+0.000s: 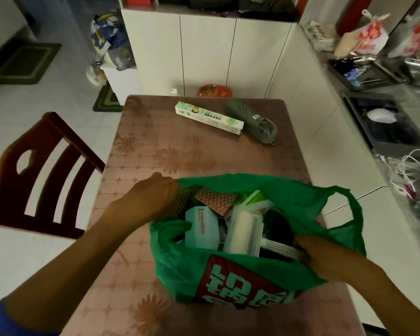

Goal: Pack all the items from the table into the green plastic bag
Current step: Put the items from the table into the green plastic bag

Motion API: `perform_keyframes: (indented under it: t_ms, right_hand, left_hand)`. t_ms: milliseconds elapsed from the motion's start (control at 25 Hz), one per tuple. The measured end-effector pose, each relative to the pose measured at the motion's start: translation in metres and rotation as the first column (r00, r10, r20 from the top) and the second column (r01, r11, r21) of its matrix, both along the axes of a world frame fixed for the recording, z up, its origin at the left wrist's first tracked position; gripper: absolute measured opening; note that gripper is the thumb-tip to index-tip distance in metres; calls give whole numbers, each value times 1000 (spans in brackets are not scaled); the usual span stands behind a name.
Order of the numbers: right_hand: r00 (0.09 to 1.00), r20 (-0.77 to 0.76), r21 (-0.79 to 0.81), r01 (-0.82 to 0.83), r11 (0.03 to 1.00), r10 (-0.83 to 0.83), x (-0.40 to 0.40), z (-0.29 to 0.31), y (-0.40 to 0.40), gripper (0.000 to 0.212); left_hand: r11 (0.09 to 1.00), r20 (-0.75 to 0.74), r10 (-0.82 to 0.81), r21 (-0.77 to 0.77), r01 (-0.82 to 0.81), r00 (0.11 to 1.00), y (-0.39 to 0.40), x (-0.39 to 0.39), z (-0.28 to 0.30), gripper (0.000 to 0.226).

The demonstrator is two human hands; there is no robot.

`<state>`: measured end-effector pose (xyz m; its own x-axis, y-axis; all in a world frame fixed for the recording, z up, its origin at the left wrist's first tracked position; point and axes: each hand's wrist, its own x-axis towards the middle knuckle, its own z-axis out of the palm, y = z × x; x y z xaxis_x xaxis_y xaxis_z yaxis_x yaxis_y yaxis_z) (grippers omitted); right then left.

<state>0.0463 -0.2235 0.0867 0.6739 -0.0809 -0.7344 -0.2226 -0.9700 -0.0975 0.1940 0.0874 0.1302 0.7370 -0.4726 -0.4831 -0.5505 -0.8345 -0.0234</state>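
The green plastic bag (298,202) stands open on the near part of the table (155,151), with red and white lettering on its front. Inside lie several items: a pale box, a clear wrapped roll, a copper patterned packet and dark objects. My left hand (155,192) grips the bag's far left rim. My right hand (318,255) grips the near right rim. On the far side of the table lie a long green and white box (207,117) and, right beside it, a grey perforated case (251,123).
A dark wooden chair (41,175) stands at the table's left. White cabinets rise behind the table, with a red packet (214,91) on the floor there. A counter on the right holds a sink (383,122), white cables (407,170) and plastic bags.
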Motion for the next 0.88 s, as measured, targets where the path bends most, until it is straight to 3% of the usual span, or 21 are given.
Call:
perform_keyframes:
  t_ms: [40, 120, 160, 280, 400, 480, 680, 760, 880]
  right_hand:
    - [999, -1, -61, -34, 998, 34, 3, 0, 5, 4]
    - [991, 71, -143, -103, 984, 114, 14, 10, 19, 16]
    - [980, 154, -110, -113, 988, 129, 24, 21, 29, 18]
    - [920, 391, 212, -75, 974, -14, 79, 56, 54, 20]
    - [839, 534, 310, -83, 947, -102, 181, 57, 58, 20]
    - [793, 581, 325, -22, 945, -181, 261, 23, 47, 23]
    - [825, 509, 204, 163, 965, -246, 388, -111, 2, 61]
    - [812, 543, 150, 158, 976, -215, 422, -150, -8, 73]
    - [878, 467, 53, 91, 994, -105, 460, -184, -17, 96]
  left_hand:
    - [997, -34, 31, -73, -33, 999, -1, 1, 3, 36]
    - [961, -145, 84, -248, -118, 986, -1, 5, 6, 44]
    - [932, -193, 96, -328, -156, 976, -1, 8, 7, 44]
    - [850, -289, 95, -475, -229, 953, -1, 27, -2, 33]
    - [835, -333, 75, -495, -242, 940, -9, 49, -15, 30]
    - [853, -370, 48, -468, -231, 928, -20, 64, -30, 32]
    - [861, -482, 25, -435, -264, 876, -29, 85, -69, 35]
    - [842, -471, 60, -450, -298, 880, -25, 86, -83, 33]
    - [814, -451, 160, -443, -376, 878, -11, 87, -105, 37]
